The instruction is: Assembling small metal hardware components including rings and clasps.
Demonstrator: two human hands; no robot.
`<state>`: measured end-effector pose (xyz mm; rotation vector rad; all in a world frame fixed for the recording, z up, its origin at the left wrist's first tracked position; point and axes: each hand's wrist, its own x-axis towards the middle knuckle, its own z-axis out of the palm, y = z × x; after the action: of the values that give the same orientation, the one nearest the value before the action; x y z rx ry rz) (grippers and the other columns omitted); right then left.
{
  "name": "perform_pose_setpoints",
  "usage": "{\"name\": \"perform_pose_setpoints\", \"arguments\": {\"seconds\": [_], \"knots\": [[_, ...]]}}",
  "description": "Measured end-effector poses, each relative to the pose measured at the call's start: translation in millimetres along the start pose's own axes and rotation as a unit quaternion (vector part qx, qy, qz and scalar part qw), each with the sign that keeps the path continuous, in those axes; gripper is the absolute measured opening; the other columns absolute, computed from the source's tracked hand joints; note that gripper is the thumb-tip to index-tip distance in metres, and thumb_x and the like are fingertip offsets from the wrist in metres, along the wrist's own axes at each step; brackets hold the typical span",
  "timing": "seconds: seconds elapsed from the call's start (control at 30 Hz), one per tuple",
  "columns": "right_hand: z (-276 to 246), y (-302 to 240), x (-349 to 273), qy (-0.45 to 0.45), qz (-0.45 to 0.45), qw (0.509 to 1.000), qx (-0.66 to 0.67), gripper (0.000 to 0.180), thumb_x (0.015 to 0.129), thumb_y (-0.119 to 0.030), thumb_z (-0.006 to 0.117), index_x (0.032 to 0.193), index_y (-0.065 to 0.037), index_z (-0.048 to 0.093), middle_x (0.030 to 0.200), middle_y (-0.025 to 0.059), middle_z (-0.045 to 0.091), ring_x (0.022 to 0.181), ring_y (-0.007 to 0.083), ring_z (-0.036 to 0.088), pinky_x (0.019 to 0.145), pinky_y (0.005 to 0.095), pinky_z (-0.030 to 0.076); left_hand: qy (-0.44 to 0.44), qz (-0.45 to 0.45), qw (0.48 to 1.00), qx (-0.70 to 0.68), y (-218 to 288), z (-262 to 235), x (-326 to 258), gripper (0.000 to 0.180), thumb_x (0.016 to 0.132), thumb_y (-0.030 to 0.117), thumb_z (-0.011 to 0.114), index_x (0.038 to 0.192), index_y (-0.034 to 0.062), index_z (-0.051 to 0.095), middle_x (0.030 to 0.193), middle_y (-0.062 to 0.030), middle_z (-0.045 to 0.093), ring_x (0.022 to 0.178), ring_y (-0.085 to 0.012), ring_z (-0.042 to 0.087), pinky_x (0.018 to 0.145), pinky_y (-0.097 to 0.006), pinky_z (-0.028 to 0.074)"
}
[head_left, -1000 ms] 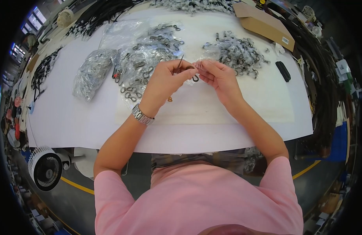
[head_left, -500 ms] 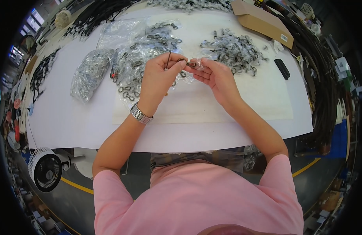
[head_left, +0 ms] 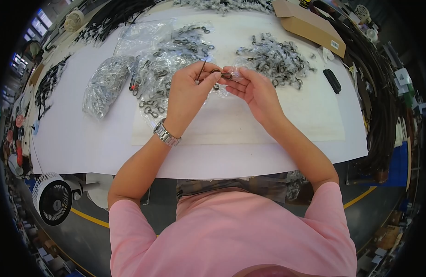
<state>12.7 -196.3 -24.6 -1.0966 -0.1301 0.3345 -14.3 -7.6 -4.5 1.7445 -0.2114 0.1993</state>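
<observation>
Over the middle of the table, my left hand point(head_left: 187, 90) pinches a small dark metal snap hook point(head_left: 227, 75) between thumb and forefinger. A thin, dark, pointed tool point(head_left: 201, 70) sticks up from the same hand; its other end is hidden. From the other side, my right hand point(head_left: 261, 97) closes its thumb and fingertips on clear plastic film point(head_left: 236, 74) at the hook's right end. Behind my left hand spreads a pile of hooks in clear plastic point(head_left: 153, 76). Beyond my right hand lies another heap of plastic-wrapped hooks point(head_left: 282, 60).
A full clear bag point(head_left: 104, 87) rests on the left of the white table sheet point(head_left: 84, 147). At the right are a black oblong object point(head_left: 332, 81) and an open cardboard box point(head_left: 310, 27). Dark cords point(head_left: 116, 18) lie at the back left. A fan point(head_left: 54, 201) stands at lower left.
The pointed tool in my left hand has tilted slightly to the right. Both hands stay in nearly the same place, still on the hook and its film.
</observation>
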Motion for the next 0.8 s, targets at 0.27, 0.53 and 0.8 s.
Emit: {"name": "perform_pose_setpoints", "arguments": {"seconds": [0.27, 0.53, 0.8], "knots": [[3.2, 1.0, -1.7, -0.006, -0.003, 1.0, 0.004, 0.042, 0.107, -0.023, 0.044, 0.128, 0.007, 0.064, 0.122, 0.0171, 0.072, 0.112, 0.0244, 0.071, 0.097, 0.0356, 0.055, 0.036, -0.015, 0.999, 0.015, 10.4, 3.9, -2.8, 0.016, 0.097, 0.014, 0.068, 0.105, -0.0002, 0.072, 0.084, -0.0023, 0.078, 0.056, 0.0024, 0.047, 0.047, -0.018, 0.035], [6.8, 4.7, -2.0, -0.04, -0.013, 0.997, 0.066, 0.044, 0.11, -0.022, 0.041, 0.134, 0.009, 0.059, 0.131, 0.0186, 0.068, 0.116, 0.0241, 0.068, 0.105, 0.0391, 0.054, -0.002, 0.062, 0.997, 0.049, -18.0, 3.7, 4.8, 0.013, 0.096, 0.013, 0.07, 0.1, 0.0009, 0.07, 0.078, -0.0018, 0.075, 0.058, 0.0008, 0.051, 0.046, -0.019, 0.036], [3.0, 2.7, -0.9, -0.015, 0.002, 0.998, 0.055, 0.042, 0.111, -0.026, 0.042, 0.135, 0.003, 0.06, 0.13, 0.0147, 0.07, 0.118, 0.0217, 0.067, 0.105, 0.0381, 0.051, 0.018, -0.052, 0.99, -0.129, -3.2, -4.8, 5.1, 0.011, 0.097, 0.012, 0.07, 0.096, 0.0017, 0.066, 0.082, -0.0089, 0.075, 0.049, -0.0001, 0.04, 0.043, -0.017, 0.029]]}}
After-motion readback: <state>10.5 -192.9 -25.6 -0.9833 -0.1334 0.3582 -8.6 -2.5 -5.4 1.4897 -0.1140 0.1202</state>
